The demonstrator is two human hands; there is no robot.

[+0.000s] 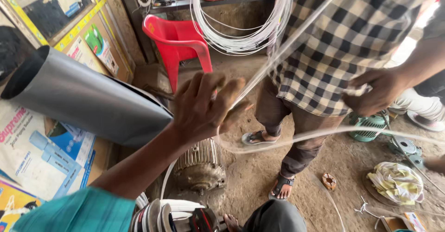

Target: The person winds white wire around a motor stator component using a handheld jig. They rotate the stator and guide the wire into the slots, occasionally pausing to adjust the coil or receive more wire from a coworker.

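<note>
My left hand (207, 108), on a teal-sleeved arm, is raised in the middle of the view. Its fingers are spread and its thumb closes on a bundle of thin white wire (282, 51). The strands run up and right past a person in a checked shirt (347, 37). A loop of the wire (296, 137) sweeps low toward the right edge. That person's hand (376, 92) grips the strands at the waist. A brownish sliver at the right edge (436, 164) may be my right hand; too little of it shows to tell.
A white wire coil (241, 35) hangs near a red plastic chair (178, 42). A grey rolled sheet (83, 97) lies at left. A finned motor (200, 165) sits below my hand and a green motor (368, 123) at right. A cloth bundle (396, 182) lies on the dirt floor.
</note>
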